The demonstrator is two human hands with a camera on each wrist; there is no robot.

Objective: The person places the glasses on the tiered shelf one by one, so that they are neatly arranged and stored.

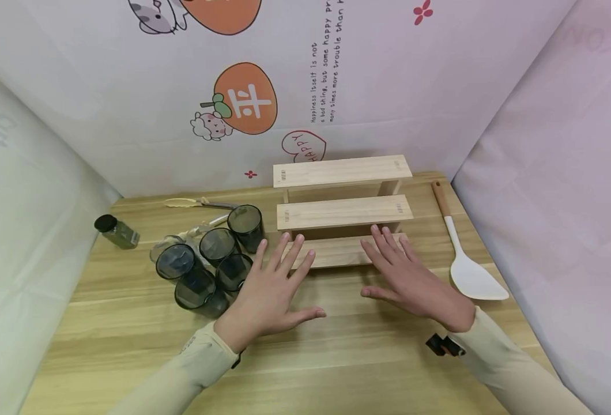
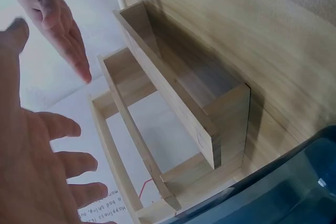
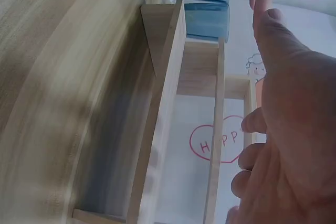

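Note:
A small three-step wooden rack stands at the back of the wooden table, its steps rising toward the wall. My left hand, fingers spread and palm down, hovers at the rack's front left corner beside the dark glasses. The right hand is likewise spread over the front right of the rack, fingertips overlapping its lowest step in the head view. Neither hand holds anything. Seen from the left wrist, the rack has open gaps behind its boards. Several dark tinted glasses stand in a cluster left of my left hand.
A white spatula with a wooden handle lies along the right edge. At the left lies a black-capped jar. Tongs lie behind the glasses, next to some clear plastic. Printed cloth walls enclose the table's back and sides.

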